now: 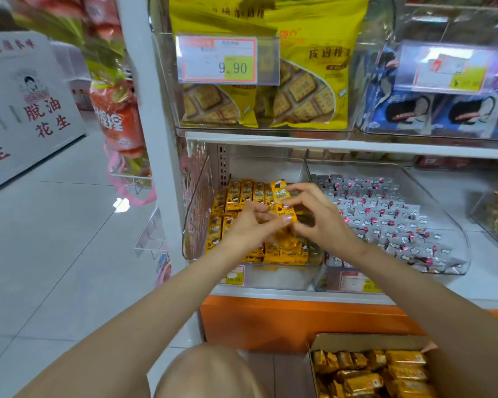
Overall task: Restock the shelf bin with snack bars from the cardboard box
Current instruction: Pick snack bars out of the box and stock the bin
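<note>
Yellow snack bar (283, 200): I am pinching it over the shelf bin (196, 202), left hand (250, 227) at eight o'clock, right hand (322, 219) at four.

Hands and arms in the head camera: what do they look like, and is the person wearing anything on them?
Both arms are bare as far as the view shows, with no sleeves in sight. The left hand and the right hand have no gloves, and no watch, bracelet or ring shows. The few nails on the fingers that can be seen look short and unpainted.
</note>
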### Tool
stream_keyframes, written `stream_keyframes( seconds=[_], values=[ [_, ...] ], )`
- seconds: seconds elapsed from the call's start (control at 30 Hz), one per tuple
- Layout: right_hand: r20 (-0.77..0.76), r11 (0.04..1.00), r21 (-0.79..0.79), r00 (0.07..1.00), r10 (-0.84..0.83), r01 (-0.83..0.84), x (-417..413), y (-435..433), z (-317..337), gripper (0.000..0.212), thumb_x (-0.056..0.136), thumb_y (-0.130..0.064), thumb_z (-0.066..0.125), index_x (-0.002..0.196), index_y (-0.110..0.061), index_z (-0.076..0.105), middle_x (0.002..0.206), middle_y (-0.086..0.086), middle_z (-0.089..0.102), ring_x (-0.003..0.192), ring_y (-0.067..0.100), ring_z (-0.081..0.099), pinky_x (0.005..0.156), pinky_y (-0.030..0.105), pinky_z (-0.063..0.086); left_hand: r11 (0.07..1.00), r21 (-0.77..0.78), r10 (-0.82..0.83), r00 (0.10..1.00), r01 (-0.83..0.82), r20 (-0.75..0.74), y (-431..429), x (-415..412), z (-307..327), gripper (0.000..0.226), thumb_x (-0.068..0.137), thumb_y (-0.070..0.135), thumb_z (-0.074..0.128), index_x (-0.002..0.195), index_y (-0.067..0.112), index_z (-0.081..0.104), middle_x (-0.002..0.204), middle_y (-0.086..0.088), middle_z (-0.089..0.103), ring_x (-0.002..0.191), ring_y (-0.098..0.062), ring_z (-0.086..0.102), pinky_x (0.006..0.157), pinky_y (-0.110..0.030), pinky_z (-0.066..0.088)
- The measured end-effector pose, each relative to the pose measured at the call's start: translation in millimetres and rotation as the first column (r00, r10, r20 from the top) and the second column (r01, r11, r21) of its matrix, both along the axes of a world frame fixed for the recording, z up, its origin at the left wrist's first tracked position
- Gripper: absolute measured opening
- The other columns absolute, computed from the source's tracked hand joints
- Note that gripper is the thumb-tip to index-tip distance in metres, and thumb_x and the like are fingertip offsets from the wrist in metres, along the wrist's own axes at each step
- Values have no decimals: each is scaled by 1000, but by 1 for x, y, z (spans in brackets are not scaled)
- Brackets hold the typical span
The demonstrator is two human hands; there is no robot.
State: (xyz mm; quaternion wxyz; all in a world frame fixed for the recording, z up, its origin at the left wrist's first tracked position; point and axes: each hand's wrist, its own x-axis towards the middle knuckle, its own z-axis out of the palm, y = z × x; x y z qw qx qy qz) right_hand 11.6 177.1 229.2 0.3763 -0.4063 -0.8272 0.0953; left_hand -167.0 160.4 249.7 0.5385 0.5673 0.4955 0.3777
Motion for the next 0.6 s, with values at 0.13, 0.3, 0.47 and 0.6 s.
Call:
stream_keyframes(
  seconds=[0.13, 0.3, 0.47, 0.6],
  values=[
    [52, 1000, 28, 999, 5, -7, -11, -5, -4, 36, 80, -1, 64, 114, -12, 60, 133, 8, 44, 118, 9, 45, 93, 7, 35, 982, 126, 158, 978, -141, -138, -5, 10, -7, 51, 78, 34, 74, 109, 17, 38, 99, 2, 51, 96, -26, 62, 77, -31, 50],
    [160, 995, -2, 982, 102, -103, -15, -16, 2, 57, 82, 6, 62, 131, -21, 53, 137, 1, 45, 121, 4, 42, 97, 8, 35, 912, 278, 368, 901, -302, -230, -6, -3, -15, 41, 86, 30, 65, 115, 6, 48, 70, 4, 45, 63, -13, 44, 46, -19, 35],
    [207, 995, -47, 975, -76, 88, 8, -5, 12, 44, 87, -12, 63, 126, -31, 55, 133, -7, 50, 76, 8, 59, 79, 23, 50, 844, 293, 530, 784, -450, -322, 9, -33, -20, 43, 85, 31, 66, 113, 2, 52, 80, -9, 62, 65, -17, 48, 53, -28, 31],
    [245, 984, -80, 960, -132, 156, 22, 6, 4, 33, 88, -11, 62, 119, -22, 63, 123, -4, 56, 103, 11, 57, 89, 0, 31, 829, 277, 558, 752, -486, -352, 28, -39, -22, 42, 84, 27, 67, 112, -2, 54, 97, -20, 65, 83, -29, 59, 63, -28, 35]
  ],
)
